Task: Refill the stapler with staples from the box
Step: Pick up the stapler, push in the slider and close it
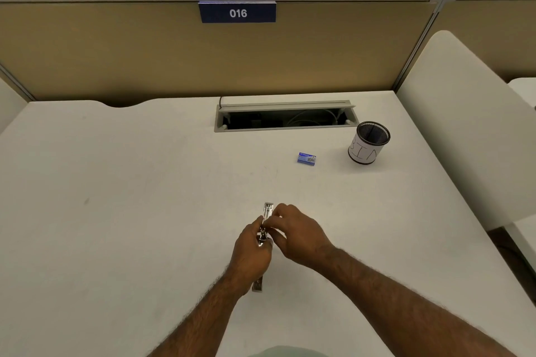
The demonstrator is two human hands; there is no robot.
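Observation:
A small metal stapler [266, 213] sits between both hands over the near middle of the white desk [116, 182]. My left hand [251, 252] is wrapped around its body, and a metal end sticks out below the wrist. My right hand [298, 233] pinches the stapler's upper part with thumb and fingers; the shiny front tip shows above them. Whether the stapler's magazine is open is hidden by the fingers. The small blue staple box [306, 158] lies closed on the desk, further back and to the right, apart from both hands.
A black mesh cup [368, 143] with a white paper label stands to the right of the box. An open cable tray [285, 117] is set into the desk's far side. A tan partition with a "016" sign [237, 12] rises behind, and a white chair back [464, 124] stands at right.

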